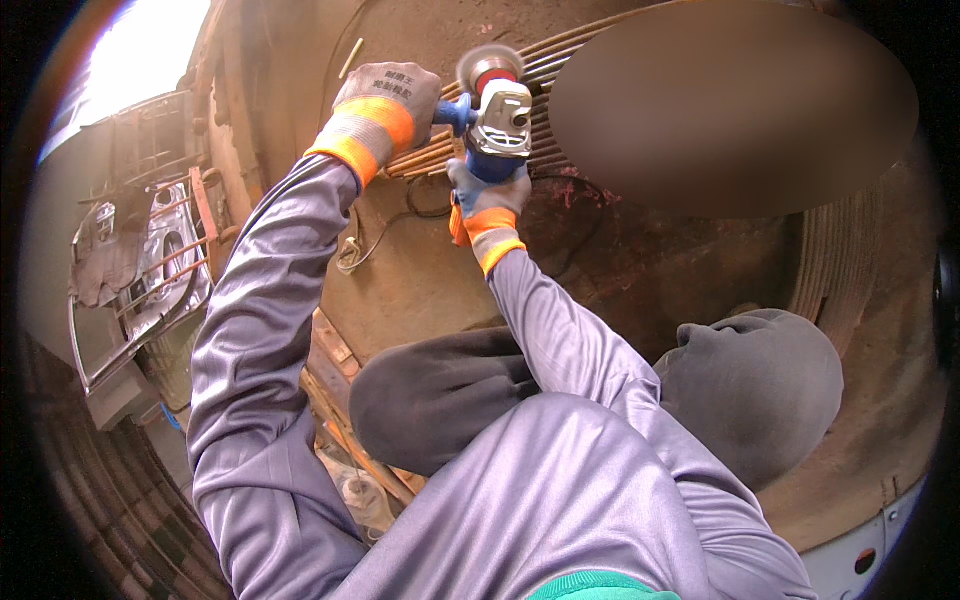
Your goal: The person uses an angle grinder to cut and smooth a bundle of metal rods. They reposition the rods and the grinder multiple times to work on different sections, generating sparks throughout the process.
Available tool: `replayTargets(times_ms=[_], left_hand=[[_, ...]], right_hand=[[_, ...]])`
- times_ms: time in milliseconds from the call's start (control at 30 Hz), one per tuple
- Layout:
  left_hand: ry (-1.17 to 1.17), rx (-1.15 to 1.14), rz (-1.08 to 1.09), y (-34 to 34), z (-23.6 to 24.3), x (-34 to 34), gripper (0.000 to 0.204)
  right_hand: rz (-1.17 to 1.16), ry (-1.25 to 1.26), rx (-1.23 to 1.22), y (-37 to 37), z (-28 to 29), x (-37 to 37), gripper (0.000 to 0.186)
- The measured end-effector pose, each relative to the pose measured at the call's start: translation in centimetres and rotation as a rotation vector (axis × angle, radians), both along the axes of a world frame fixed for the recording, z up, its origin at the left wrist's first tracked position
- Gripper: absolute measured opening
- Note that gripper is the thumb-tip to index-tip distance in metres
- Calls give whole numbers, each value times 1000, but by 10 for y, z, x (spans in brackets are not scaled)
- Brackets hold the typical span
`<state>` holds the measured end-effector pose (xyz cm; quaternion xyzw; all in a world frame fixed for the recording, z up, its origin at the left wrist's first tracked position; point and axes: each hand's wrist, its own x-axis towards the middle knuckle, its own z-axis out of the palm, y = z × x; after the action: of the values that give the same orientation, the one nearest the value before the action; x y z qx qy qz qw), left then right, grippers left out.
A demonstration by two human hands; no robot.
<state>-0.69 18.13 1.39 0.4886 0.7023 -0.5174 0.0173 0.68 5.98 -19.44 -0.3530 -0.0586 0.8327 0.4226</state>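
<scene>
Holding angle grinder (507, 122) at twelve o'clock, over rods (425, 160). Clenching side handle (457, 115) at grinder's nine o'clock with left hand (394, 92), body (497, 164) at six with right hand (498, 192). Likely heavy, rigid, twist-prone; best gripped there, clear of wheel (487, 60).

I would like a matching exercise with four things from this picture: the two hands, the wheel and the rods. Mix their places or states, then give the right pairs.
Column one:
1. left hand
2. right hand
3. wheel
4. rods

Column two:
A. long, thin, side by side
B. around the blue body of the grinder
C. on the blue side handle
D. round, at the grinder's far end

Pairs: 1-C, 2-B, 3-D, 4-A
</scene>
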Motion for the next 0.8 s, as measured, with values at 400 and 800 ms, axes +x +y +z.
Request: replayTargets(times_ms=[400, 800], left_hand=[[-6, 14, 28, -8, -6, -11, 20], [-4, -23, 105, -15, 4, -6, 27]], right_hand=[[3, -19, 3, 1, 2, 3, 60], [19, -155, 94, -11, -3, -4, 60]])
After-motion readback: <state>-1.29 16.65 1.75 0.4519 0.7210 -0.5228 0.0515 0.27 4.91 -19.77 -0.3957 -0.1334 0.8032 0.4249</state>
